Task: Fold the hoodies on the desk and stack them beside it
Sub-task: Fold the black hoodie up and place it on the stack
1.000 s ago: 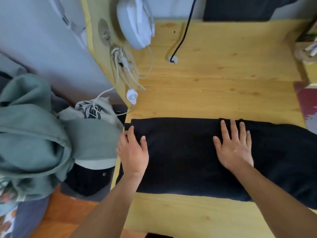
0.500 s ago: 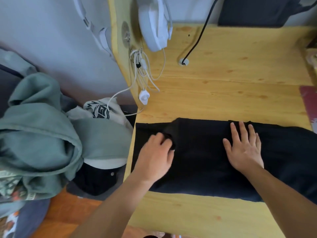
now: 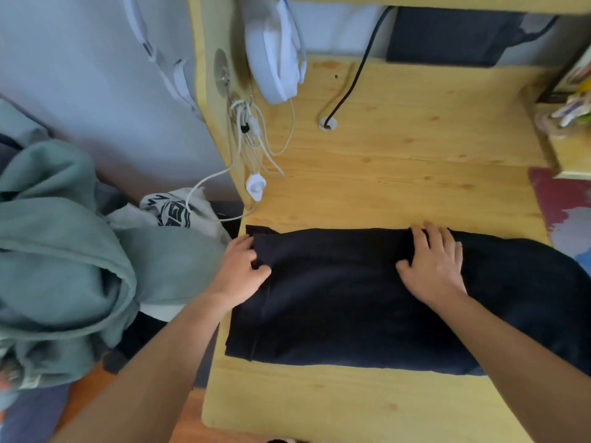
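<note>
- My left grip point(image 3: 244, 270) pinches the black hoodie point(image 3: 345, 302) by its near end; the long axis runs away rightward along the worktop point(image 3: 399, 174).
- My right grip point(image 3: 435, 266) presses flat, fingers spread, at mid-length.

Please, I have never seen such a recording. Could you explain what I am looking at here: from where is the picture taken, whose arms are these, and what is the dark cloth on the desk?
There is no machine here. The picture comes from one wide camera worn on a person's head, looking forward and down, so the two bare arms are that person's own.

The dark cloth is a black hoodie, already folded into a long band across the wooden desk. The left hand pinches the cloth at its left end, fingers curled round a fold. The right hand lies flat on the cloth near its far edge, pressing it down.

Beside the desk, to the left, lies a heap of clothes with a green hoodie on top. A white lamp and a black cable are at the back of the desk.
</note>
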`<state>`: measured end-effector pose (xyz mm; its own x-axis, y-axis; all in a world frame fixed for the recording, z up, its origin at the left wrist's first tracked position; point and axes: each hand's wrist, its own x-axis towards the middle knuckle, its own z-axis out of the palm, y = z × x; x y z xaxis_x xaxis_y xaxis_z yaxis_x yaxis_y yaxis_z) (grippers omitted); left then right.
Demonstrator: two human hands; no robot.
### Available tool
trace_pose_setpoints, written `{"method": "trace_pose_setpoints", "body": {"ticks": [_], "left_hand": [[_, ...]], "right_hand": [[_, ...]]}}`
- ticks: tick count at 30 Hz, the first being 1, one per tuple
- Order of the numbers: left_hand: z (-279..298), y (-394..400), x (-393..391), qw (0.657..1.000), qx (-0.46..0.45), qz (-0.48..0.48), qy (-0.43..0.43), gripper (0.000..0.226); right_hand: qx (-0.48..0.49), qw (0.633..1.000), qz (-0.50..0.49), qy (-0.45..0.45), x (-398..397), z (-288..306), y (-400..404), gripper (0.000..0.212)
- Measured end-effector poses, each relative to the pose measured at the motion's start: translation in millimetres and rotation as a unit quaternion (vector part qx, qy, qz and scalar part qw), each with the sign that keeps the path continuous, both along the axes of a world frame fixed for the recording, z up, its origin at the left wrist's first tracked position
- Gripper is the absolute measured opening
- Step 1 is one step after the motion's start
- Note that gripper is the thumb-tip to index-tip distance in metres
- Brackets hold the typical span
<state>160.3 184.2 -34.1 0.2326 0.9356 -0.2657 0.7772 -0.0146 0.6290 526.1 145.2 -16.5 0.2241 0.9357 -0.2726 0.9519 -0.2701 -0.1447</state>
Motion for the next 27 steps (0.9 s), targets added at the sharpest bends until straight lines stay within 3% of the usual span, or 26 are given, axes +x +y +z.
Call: {"method": "trace_pose_setpoints", "body": {"ticks": [3,7,9,11,14,16,19,21,23,25,27], "left_hand": [[-13,7,-19,0.991,-0.017,-0.108,0.074,0.057],[-13,3,-28,0.98,-0.019,-0.119,0.156,0.05],[-5,-2,-22,0.982,0.066,-0.108,0.141,0.057],[1,-6,-9,0.987,0.138,-0.059,0.062,0.044],[16,-4,11,0.991,-0.014,0.079,-0.106,0.008],[16,-4,8,0.985,-0.038,0.08,-0.146,0.011],[8,-19,-13,0.99,0.056,-0.108,-0.074,0.013],[-2,-35,-20,0.958,0.117,-0.261,0.034,0.031],[-7,-45,-20,0.956,0.116,-0.268,0.037,0.033],[-7,-44,-18,0.975,0.097,-0.201,-0.007,0.038],[-4,-39,-15,0.982,0.086,-0.166,-0.006,0.037]], "right_hand": [[-0.009,0.993,0.108,0.043,-19,8,35,0.08],[-0.022,0.976,0.211,0.042,-35,0,61,0.044],[-0.008,0.971,0.233,0.054,-35,-4,56,0.025],[0.021,0.966,0.248,0.072,-33,-5,48,0.015],[0.048,0.957,0.277,0.065,-29,-5,43,0.025],[0.1,0.945,0.305,0.059,-31,-4,45,0.032],[0.12,0.933,0.333,0.069,-34,4,45,0.036],[0.053,0.949,0.289,0.111,-37,13,44,0.054],[-0.005,0.961,0.246,0.124,-33,13,47,0.05],[-0.007,0.968,0.245,0.055,-26,8,56,0.03],[-0.003,0.973,0.23,0.004,-18,2,66,0.03]]}}
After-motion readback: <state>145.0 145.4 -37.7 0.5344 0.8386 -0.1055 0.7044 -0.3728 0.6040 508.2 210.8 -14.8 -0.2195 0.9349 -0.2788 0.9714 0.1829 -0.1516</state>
